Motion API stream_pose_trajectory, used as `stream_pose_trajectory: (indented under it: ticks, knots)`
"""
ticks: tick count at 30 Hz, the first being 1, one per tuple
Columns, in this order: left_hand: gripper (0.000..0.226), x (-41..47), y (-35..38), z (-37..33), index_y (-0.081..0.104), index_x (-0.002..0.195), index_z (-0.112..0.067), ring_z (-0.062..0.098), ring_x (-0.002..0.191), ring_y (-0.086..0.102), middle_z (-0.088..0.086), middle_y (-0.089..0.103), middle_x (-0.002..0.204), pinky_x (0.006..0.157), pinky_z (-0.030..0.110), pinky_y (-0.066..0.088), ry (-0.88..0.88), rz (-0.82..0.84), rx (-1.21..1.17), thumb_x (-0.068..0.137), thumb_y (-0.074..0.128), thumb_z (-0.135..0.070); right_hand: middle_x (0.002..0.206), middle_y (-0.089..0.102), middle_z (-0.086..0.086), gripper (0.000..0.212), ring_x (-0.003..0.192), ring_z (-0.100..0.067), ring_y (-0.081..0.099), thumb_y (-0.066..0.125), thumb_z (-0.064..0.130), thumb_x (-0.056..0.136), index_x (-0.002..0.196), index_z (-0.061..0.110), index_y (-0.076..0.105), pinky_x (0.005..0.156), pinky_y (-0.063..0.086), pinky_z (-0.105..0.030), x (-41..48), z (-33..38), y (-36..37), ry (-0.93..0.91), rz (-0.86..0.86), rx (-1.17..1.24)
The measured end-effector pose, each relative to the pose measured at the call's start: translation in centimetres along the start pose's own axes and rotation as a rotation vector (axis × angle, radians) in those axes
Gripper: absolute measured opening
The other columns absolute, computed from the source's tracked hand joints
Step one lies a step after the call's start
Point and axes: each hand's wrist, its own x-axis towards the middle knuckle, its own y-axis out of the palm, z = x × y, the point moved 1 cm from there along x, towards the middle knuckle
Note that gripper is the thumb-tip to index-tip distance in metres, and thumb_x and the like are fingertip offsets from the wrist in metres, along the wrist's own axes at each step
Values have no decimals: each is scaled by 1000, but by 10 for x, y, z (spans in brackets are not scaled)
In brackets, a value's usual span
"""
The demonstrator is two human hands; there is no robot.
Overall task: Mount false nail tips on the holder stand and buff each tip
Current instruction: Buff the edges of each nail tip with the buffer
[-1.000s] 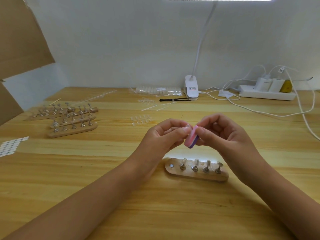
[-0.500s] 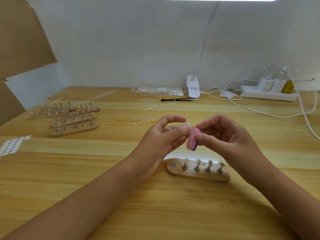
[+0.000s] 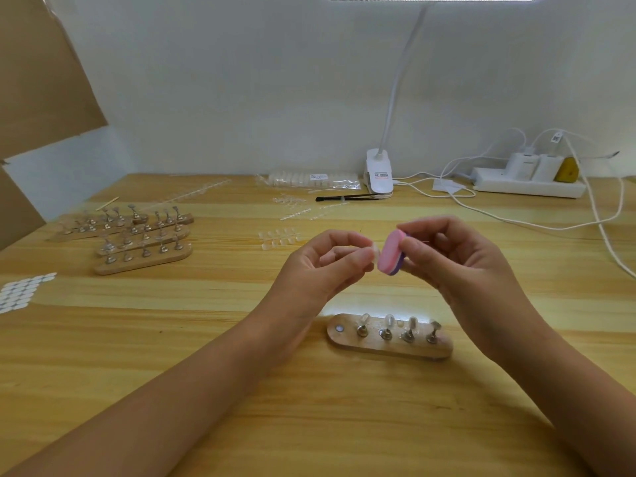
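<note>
Hands parted slightly | left hand [image 3: 320,266] pinches nail tip [image 3: 374,251] | right hand [image 3: 457,259] grips buffer [image 3: 389,254]

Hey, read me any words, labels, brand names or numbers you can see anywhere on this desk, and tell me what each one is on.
None can be read.
Lamp clip: a label with a red band, print too blurred.
Nail tip bag: a white sticker, too small.
Cable tag: a square code, no legible text.
Charger: faint marking, unreadable.
</note>
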Motion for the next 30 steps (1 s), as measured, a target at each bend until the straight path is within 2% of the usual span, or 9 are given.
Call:
stream_pose_trajectory:
  ticks: [3,7,11,14,18,21,25,27,30]
  knots:
    - [12,0,0,-1,75,91,-28,10,93,69,2,72,90,86,17,52,-8,4,-21,79,75,-28,95,74,-5,33,92,-21,71,72,28,74,102,11,68,84,57,-26,-1,-2,1,40,98,-29]
    - [12,0,0,-1,75,90,-28,7,92,68,-1,72,88,85,16,51,-17,-1,-13,79,74,-27,96,74,-4,33,94,-19,71,70,25,75,105,11,67,87,57,-29,0,-2,0,12,31,-7]
    - [16,-2,0,-2,74,96,-23,12,98,69,6,73,97,88,18,51,-9,1,-2,80,73,-28,97,74,-5,28,96,-21,71,69,22,77,103,10,67,85,57,-27,-2,-3,0,45,126,-27]
    - [18,-2,1,-3,75,96,-26,7,97,68,1,75,95,88,18,52,-13,-8,18,79,73,-31,97,74,-5,29,95,-21,71,69,21,77,104,10,66,85,57,-27,-1,-4,0,20,61,-15]
    - [20,-2,1,-3,75,98,-26,11,102,69,4,75,98,93,21,52,-8,-15,62,80,72,-34,97,74,-6,27,95,-22,71,70,21,77,102,11,68,84,57,-28,-1,-2,-1,29,113,-39]
    - [18,-3,2,-3,74,97,-27,7,98,69,-1,75,93,89,19,52,-6,-16,81,80,72,-34,94,74,-5,27,93,-20,71,70,22,76,101,11,67,83,57,-27,-1,-1,-2,-5,49,-35]
    - [21,-2,1,-2,73,99,-25,9,99,69,-2,75,94,95,27,51,-8,-29,121,80,71,-35,94,74,-6,28,94,-22,71,70,21,76,101,9,66,83,58,-30,-2,-2,0,10,87,-56]
    - [24,-2,1,-2,73,100,-25,8,98,68,-2,75,93,97,29,50,-6,-33,132,79,71,-37,94,74,-6,28,94,-21,71,69,21,76,101,8,66,81,58,-28,-1,-2,-1,0,70,-54]
    - [23,-2,1,-1,73,99,-26,8,96,69,-1,75,94,98,31,50,-10,-44,128,79,71,-37,98,73,-5,29,95,-20,71,67,19,79,106,10,67,80,57,-25,-2,-2,1,32,140,-71]
